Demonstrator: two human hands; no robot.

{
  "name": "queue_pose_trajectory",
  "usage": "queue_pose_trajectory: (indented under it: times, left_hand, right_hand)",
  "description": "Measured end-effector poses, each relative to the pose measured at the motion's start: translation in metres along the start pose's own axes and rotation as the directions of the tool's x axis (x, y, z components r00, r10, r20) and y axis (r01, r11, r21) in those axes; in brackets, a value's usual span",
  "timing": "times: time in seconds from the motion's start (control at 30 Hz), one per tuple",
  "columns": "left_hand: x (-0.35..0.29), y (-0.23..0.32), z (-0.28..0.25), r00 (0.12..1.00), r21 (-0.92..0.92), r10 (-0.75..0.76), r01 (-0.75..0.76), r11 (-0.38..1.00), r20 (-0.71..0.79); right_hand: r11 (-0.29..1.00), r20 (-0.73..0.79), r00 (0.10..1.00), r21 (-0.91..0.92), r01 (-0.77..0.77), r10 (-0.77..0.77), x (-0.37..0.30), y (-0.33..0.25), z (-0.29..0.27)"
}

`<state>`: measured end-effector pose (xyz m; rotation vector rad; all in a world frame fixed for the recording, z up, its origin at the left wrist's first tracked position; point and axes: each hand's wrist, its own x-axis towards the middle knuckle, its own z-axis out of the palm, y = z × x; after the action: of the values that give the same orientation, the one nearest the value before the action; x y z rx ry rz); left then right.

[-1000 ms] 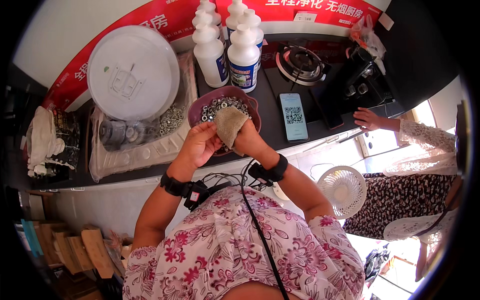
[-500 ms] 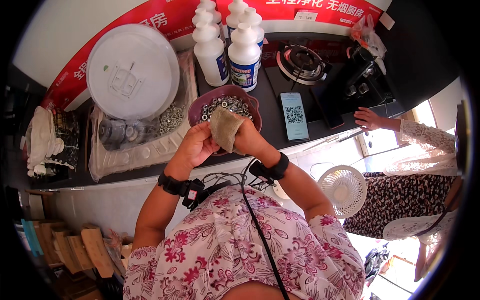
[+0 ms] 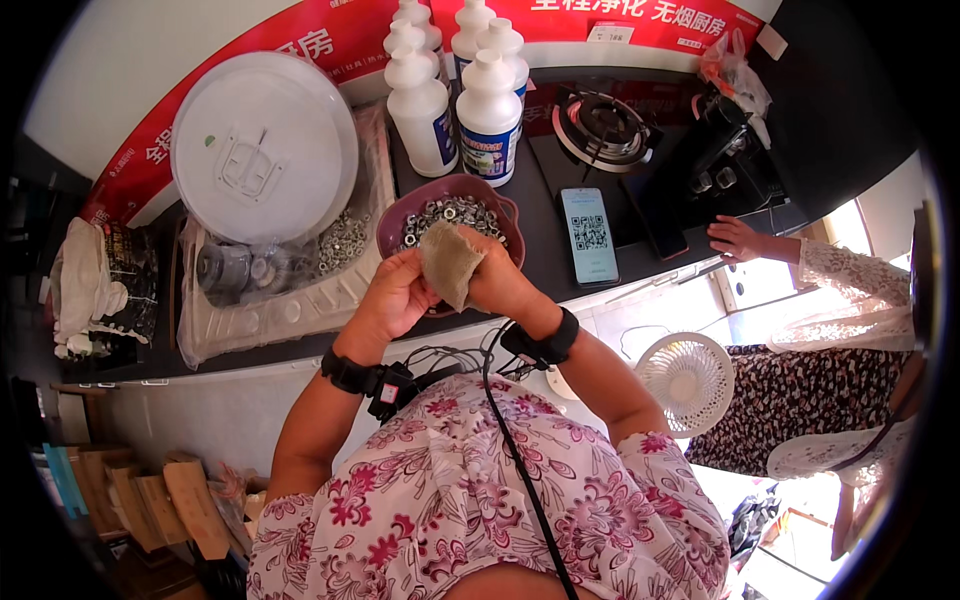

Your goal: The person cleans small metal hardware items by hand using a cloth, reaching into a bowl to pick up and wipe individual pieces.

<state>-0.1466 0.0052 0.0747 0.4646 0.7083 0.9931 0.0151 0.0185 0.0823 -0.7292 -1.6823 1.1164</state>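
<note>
A grey-brown cloth (image 3: 450,262) is held up over the near side of a maroon bowl (image 3: 390,225) full of metal nuts (image 3: 455,212). My right hand (image 3: 497,280) is closed round the cloth's right side. From the left, my left hand (image 3: 395,290) pinches at the cloth's left edge, its fingertips partly behind the fabric. Whether a nut is inside the cloth, I cannot tell. More nuts (image 3: 343,240) lie on a plastic-covered sink board (image 3: 300,310) left of the bowl.
White bottles (image 3: 490,115) stand behind the bowl. A round white lid (image 3: 265,145) leans at the left. To the right are a lit phone (image 3: 590,235), a gas burner (image 3: 605,125), a dark phone (image 3: 655,220) and another person's hand (image 3: 735,238). A white fan (image 3: 686,383) stands below the counter.
The cloth has turned slightly and its lower corner has bent in my fingers. Both hands stay in nearly the same place over the bowl.
</note>
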Motion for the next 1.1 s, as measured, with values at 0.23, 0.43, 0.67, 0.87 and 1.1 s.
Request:
queue_pose_trajectory:
  times: [0.23, 0.43, 0.67, 0.87, 1.1]
  left_hand:
    - [0.004, -0.004, -0.015, 0.995, -0.005, 0.009, -0.008, 1.000, 0.102]
    - [0.007, -0.008, -0.024, 0.981, -0.029, 0.023, -0.017, 0.999, 0.191]
    - [0.001, -0.003, -0.005, 0.997, -0.031, 0.026, -0.023, 0.999, 0.072]
    - [0.002, -0.003, -0.006, 0.992, -0.033, 0.006, -0.002, 0.999, 0.123]
    - [0.005, -0.008, -0.012, 0.988, -0.034, 0.028, -0.023, 0.999, 0.154]
  right_hand:
    - [0.998, -0.014, 0.999, -0.030, 0.051, -0.052, 0.002, 0.001, 0.001]
    - [0.999, -0.052, 0.998, 0.028, -0.046, 0.048, 0.001, 0.001, 0.003]
    - [0.999, 0.039, 0.999, 0.022, -0.031, 0.030, 0.003, 0.001, 0.000]
    - [0.998, 0.000, 0.999, 0.039, -0.049, 0.049, 0.002, 0.003, 0.003]
    - [0.977, -0.022, 0.988, 0.151, -0.147, 0.152, 0.000, 0.003, 0.007]
